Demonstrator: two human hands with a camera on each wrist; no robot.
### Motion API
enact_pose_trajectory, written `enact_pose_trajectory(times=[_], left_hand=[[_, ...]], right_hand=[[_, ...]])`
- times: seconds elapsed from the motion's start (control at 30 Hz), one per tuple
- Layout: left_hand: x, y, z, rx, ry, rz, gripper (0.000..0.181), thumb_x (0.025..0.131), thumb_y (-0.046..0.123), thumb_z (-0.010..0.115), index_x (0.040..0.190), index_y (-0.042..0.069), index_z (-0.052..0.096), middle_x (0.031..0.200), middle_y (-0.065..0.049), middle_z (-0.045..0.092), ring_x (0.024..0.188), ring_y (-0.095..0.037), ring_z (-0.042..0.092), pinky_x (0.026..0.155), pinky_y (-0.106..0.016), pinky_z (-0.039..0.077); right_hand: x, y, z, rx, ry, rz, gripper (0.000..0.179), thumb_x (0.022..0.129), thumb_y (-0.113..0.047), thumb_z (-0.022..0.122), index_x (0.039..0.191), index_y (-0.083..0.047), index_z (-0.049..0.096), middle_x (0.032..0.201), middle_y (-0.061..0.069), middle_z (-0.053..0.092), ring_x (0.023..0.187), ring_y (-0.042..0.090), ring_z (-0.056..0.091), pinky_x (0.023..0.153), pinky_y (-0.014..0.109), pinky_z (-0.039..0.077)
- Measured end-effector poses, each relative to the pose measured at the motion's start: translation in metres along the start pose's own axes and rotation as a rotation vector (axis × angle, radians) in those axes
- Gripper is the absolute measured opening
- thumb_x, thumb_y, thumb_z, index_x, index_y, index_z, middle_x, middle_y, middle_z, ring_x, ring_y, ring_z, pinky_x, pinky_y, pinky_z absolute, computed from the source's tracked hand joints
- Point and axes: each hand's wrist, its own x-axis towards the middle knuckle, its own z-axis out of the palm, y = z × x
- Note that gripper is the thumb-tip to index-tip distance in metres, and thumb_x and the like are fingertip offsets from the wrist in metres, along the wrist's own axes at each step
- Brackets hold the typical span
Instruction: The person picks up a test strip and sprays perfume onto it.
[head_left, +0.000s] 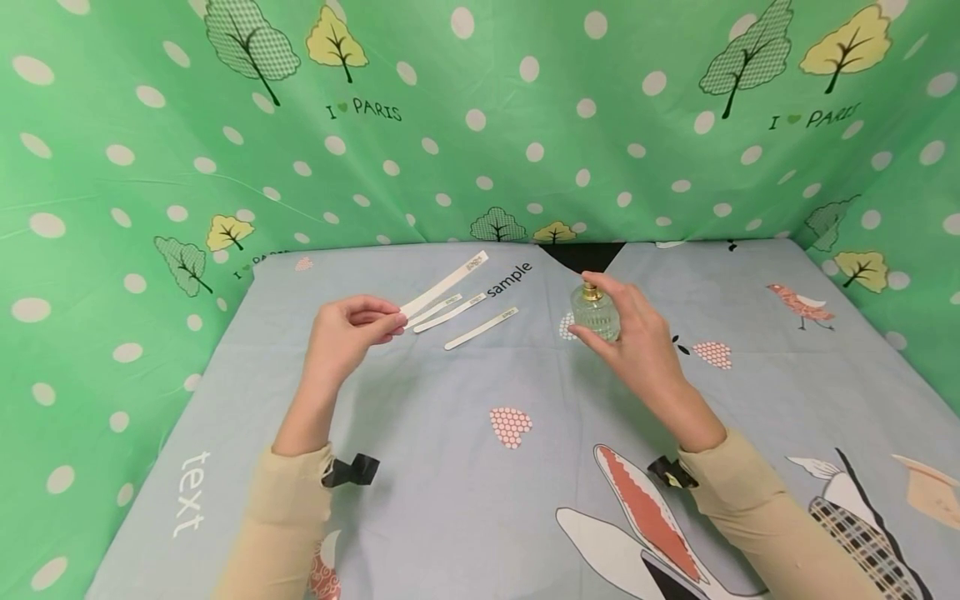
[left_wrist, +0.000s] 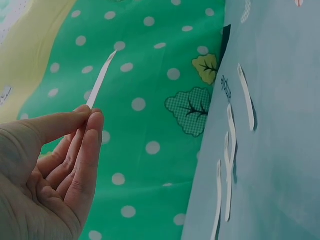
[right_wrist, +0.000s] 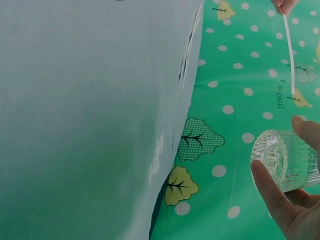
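Note:
My left hand (head_left: 348, 340) pinches one end of a white perfume test strip (head_left: 448, 283) between thumb and fingers. The strip's free end points up and to the right; in the left wrist view the held strip (left_wrist: 102, 79) rises above the fingertips. In my right hand (head_left: 647, 346) is a ribbed clear glass perfume bottle (head_left: 596, 315) with a gold neck, raised above the table. A forefinger rests on the bottle's top while the thumb is at its base. The right wrist view shows the underside of the glass bottle (right_wrist: 280, 155); its top is hidden there.
Several more test strips lie on the table below the left hand, among them a single strip (head_left: 482, 328) nearest the bottle. The table's cloth (head_left: 450, 483) is grey-blue and printed. Behind it hangs a green dotted curtain (head_left: 480, 150).

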Motion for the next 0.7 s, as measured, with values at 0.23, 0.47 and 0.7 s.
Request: enact_pose_trajectory(times=[0.23,0.47,0.7], left_hand=[[0.0,-0.006,-0.01,0.019,0.031,0.001,0.033,0.088,0.019,0.077,0.107,-0.007,0.069,0.072,0.018,0.07,0.073,-0.002,0.073,0.072,-0.02,0.06],[0.0,-0.008,-0.022,0.043,0.06,-0.021,0.036,0.089,0.022,0.076,0.109,-0.007,0.068,0.068,0.024,0.069,0.07,0.004,0.07,0.071,-0.016,0.059],[0.003,-0.016,-0.036,0.03,0.091,-0.033,0.037,0.089,0.019,0.075,0.112,-0.009,0.066,0.068,0.025,0.068,0.069,0.005,0.07,0.07,-0.015,0.059]], right_hand=[[0.0,0.001,0.001,0.0,0.0,-0.001,0.077,0.076,-0.018,0.088,0.141,-0.023,0.046,0.107,0.018,0.062,0.091,0.034,0.063,0.064,0.048,0.057],[-0.001,0.002,0.0,-0.003,0.0,-0.002,0.077,0.077,-0.019,0.087,0.141,-0.023,0.046,0.107,0.018,0.062,0.089,0.034,0.063,0.063,0.048,0.057],[-0.001,0.002,0.001,0.001,-0.002,0.001,0.077,0.076,-0.019,0.088,0.141,-0.023,0.047,0.107,0.018,0.063,0.091,0.034,0.063,0.065,0.049,0.057]])
